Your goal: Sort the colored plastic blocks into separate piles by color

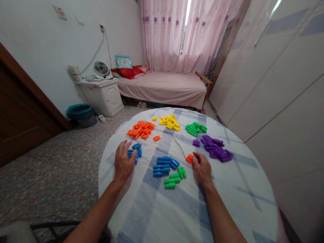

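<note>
My left hand [124, 162] rests at the left of the table beside a small group of blue building blocks [137, 146]. Its fingers are apart, and the thumb partly covers some of the blocks. Farther right, my right hand [203, 167] has its fingertips closed on the edge of an orange building block [189, 159], low on the cloth. Between the hands lie joined blue blocks [162, 169], with green blocks [172, 180] just nearer to me. The blocks look like short ribbed tubes.
The round table wears a checked cloth [177, 216]. Sorted piles of orange [141, 130], yellow [170, 122], green [196, 128] and purple blocks [216, 147] curve along its far side. A bed [164, 84] stands beyond, a wardrobe [275, 84] at right, a bin [80, 113] at left.
</note>
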Motion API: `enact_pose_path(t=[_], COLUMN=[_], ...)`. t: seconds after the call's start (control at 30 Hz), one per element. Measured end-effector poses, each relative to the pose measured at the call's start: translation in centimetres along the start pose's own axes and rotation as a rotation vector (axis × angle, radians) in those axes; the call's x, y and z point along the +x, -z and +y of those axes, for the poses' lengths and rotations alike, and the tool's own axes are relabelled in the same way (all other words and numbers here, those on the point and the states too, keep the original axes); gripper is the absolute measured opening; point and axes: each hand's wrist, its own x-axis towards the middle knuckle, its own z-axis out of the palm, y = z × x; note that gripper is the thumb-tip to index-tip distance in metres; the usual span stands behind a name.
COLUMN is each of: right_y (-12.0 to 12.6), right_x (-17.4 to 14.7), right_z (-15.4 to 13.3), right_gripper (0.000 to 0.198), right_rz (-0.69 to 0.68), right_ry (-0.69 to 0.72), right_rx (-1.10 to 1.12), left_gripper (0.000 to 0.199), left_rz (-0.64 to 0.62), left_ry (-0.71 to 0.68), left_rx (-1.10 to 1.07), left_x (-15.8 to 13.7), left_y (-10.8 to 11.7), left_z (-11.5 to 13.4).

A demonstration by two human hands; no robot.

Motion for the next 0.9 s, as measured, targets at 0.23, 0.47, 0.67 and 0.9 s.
enact_pose_path(t=[0.23,0.47,0.67,0.9], right_y=[0.0,0.0,0.1,0.2], right_x=[0.1,0.0,0.0,0.0], right_z=[0.3,0.2,0.0,0.0], right_gripper=[0.037,0.036,0.035,0.035], right_rz=[-0.003,-0.013,-0.016,-0.027], right_ry=[0.008,0.012,0.002,-0.004], right_rx=[0.005,0.019,0.029,0.019], left_gripper=[0.060,0.057,0.036,0.029], left_rz=[-0.642,-0.717,-0.646,-0.387], left_ry=[-0.343,-0.278,-0.200,-0.170], left_rx=[-0.045,-0.121,-0.172,-0.208], left_x=[-2.7,-2.4,-2.6,-1.4], left_y=[-2.2,-4.4,-4.4,-2.3], left_z=[5.4,7.0,7.2,5.9])
